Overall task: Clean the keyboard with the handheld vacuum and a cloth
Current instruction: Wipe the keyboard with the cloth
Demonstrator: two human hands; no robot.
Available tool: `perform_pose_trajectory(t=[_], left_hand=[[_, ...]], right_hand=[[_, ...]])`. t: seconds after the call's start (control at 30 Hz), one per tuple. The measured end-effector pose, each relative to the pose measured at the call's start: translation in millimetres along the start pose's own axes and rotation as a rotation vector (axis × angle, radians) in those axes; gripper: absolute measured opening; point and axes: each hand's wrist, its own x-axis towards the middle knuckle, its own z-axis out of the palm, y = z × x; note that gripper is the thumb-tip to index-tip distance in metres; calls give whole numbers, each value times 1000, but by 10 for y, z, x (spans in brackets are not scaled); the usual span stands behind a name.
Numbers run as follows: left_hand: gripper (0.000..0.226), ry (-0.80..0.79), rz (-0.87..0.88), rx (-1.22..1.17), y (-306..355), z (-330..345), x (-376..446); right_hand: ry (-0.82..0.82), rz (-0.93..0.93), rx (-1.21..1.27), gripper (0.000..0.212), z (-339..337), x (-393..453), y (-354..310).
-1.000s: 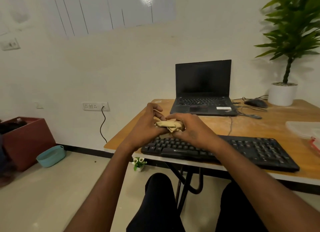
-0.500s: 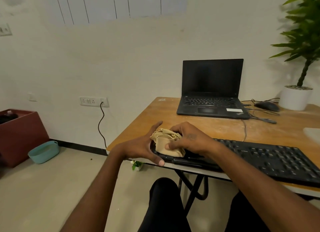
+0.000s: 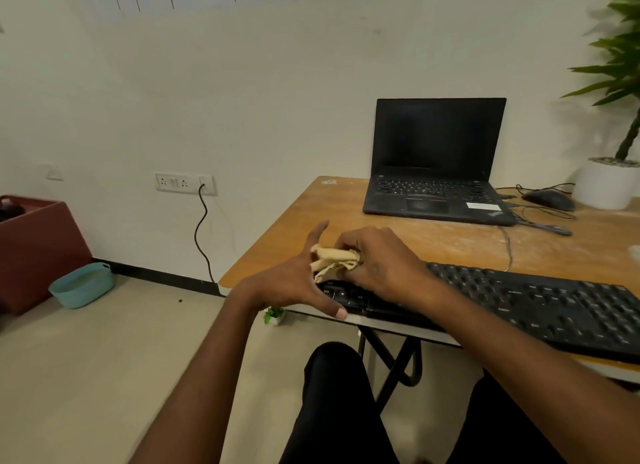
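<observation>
Both hands at keyboard [image 3: 519,304] left end, near desk [image 3: 346,207] edge.

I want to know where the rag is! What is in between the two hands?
In the head view, a crumpled beige cloth sits between the left hand and right hand, over the black keyboard's left end.

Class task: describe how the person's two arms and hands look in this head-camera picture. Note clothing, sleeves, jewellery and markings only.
Both forearms are bare up to the frame edge, with no sleeves showing. The left hand and the right hand wear no gloves, and no rings, watch or bracelet show. A faint dark mark sits on the back of the right hand, too blurred to read.
</observation>
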Motion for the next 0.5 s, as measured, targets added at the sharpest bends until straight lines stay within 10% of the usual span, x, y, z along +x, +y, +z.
perform_pose_trajectory(t=[0.5], left_hand=[[155, 23, 2, 33, 42, 11, 14]], right_hand=[[119, 112, -10, 14, 95, 423, 147]])
